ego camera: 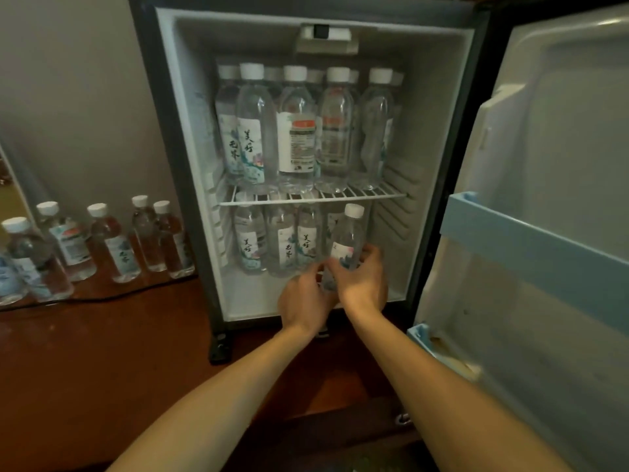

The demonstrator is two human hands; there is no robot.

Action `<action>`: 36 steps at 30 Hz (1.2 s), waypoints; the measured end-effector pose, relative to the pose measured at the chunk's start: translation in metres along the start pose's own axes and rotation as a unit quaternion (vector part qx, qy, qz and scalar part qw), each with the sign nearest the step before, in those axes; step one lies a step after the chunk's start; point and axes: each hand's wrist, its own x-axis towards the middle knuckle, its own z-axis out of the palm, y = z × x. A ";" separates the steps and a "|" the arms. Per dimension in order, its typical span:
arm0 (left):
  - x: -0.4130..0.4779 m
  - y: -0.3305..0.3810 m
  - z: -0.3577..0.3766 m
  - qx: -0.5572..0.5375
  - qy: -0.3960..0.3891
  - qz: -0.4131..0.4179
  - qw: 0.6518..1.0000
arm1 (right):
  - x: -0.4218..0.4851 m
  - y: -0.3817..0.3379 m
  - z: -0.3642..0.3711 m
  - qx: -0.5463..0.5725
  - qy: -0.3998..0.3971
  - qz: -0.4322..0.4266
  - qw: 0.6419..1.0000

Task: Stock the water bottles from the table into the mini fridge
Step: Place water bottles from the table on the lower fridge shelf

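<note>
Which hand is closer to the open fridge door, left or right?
The right. The right hand grips the bottle in the lower compartment, on the side toward the open door. The left hand sits on the bottle's far side, farther from the door.

Single head-worn wide-angle view, looking forward and down from close in front of the open black-framed mini fridge (340,158), near enough for both bare forearms to reach in from the bottom edge. Faces straight into the pale interior, with the white wire shelf (313,197) near mid-frame. Takes in the opened pale-blue-trimmed door (544,199) at the right edge and the dark reddish wooden table top (102,352) to the lower left (straight edges bowed by lens distortion). No second view, so nothing shared.
</note>
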 end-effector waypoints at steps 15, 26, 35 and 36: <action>0.042 -0.006 0.037 -0.001 0.003 0.037 0.999 | 0.056 0.005 0.025 -0.045 -0.026 -0.055 0.997; 0.053 -0.008 0.038 -0.011 -0.044 0.031 0.998 | 0.066 0.006 0.031 -0.082 -0.037 -0.039 0.995; 0.024 -0.020 -0.030 -0.014 -0.021 0.058 0.998 | 0.010 -0.020 0.024 -0.047 0.011 -0.063 0.997; 0.019 -0.022 -0.041 -0.008 -0.013 0.052 0.999 | -0.001 -0.025 0.024 -0.046 0.009 -0.081 0.996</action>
